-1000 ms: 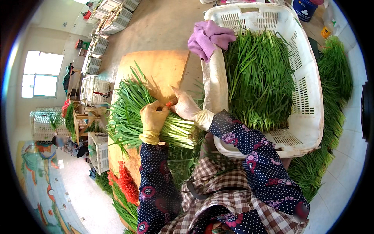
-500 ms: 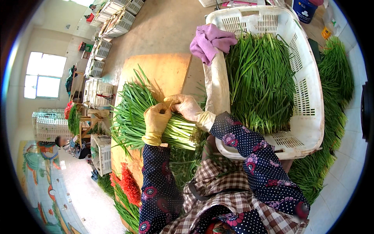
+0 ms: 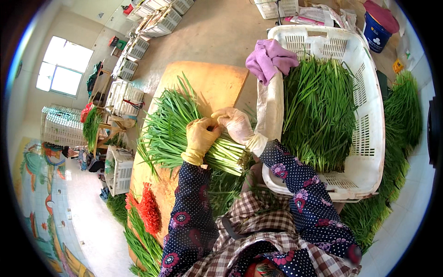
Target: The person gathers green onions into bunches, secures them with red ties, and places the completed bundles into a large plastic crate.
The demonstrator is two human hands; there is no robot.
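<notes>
I've got the chive bundle [image 3: 184, 134] lying across the wooden desk [image 3: 217, 83], left of the white crate [image 3: 374, 138]. Left hand [image 3: 199, 138] clenched round stalks, right hand [image 3: 235, 123] pinching at same spot. Keep grip tight nr cut ends, stalks level.

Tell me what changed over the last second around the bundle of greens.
Both hands, left and right, shifted slightly up the bundle of greens and drew together on top, fingertips meeting. The bundle stayed on the wooden board; the white crate and purple cloth did not move.
</notes>
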